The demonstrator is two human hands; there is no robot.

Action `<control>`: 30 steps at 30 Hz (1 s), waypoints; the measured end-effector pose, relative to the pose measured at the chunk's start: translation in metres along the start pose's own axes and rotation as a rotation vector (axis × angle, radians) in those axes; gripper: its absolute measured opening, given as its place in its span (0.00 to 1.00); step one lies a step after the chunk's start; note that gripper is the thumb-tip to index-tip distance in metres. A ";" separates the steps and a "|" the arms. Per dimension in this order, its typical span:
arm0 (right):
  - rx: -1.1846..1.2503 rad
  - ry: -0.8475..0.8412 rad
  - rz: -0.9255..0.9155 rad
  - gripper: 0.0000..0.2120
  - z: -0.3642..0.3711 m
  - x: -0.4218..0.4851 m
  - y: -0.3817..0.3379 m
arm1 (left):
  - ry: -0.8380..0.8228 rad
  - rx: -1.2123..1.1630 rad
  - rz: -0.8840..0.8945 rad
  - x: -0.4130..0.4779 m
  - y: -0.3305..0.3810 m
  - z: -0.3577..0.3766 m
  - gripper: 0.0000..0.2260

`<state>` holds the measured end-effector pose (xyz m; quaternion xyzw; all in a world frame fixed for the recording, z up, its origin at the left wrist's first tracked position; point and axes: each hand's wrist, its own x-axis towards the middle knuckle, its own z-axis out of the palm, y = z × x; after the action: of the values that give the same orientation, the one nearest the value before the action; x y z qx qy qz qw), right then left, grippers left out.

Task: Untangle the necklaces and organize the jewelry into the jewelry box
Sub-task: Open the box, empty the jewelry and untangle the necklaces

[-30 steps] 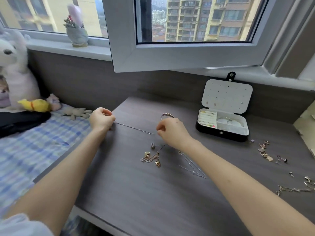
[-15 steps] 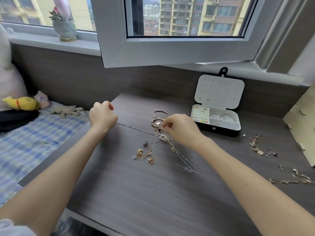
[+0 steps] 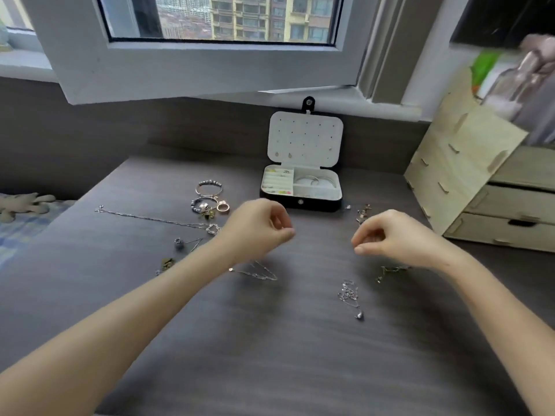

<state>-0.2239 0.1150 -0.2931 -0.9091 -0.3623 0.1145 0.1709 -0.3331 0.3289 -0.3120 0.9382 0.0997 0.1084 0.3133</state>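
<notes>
Nearest the desk's front edge lies a limp silver necklace [image 3: 350, 297], light and prone to knot; it looks best pinched near its pendant. Above mid-desk the left hand [image 3: 258, 228] and right hand [image 3: 387, 235] curl loosely; whether they pinch anything cannot be told. The jewelry box [image 3: 300, 192] sits open at the back edge.

Matt grey wood-grain desk [image 3: 270, 340], shiny metal chains [image 3: 350, 294], pale bare-wood drawer unit [image 3: 459, 181].
</notes>
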 end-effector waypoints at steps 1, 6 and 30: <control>-0.021 -0.024 0.019 0.04 -0.002 -0.006 0.007 | -0.060 0.003 0.032 -0.003 0.012 0.009 0.04; -0.013 -0.088 0.019 0.05 -0.003 -0.025 0.021 | -0.277 0.052 0.141 -0.009 0.047 0.041 0.06; -0.124 -0.233 -0.240 0.10 0.021 -0.046 -0.013 | -0.269 -0.135 0.063 -0.016 0.029 0.041 0.04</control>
<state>-0.2717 0.0960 -0.3038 -0.8488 -0.4917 0.1752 0.0839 -0.3335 0.2784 -0.3286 0.9237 0.0197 -0.0019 0.3827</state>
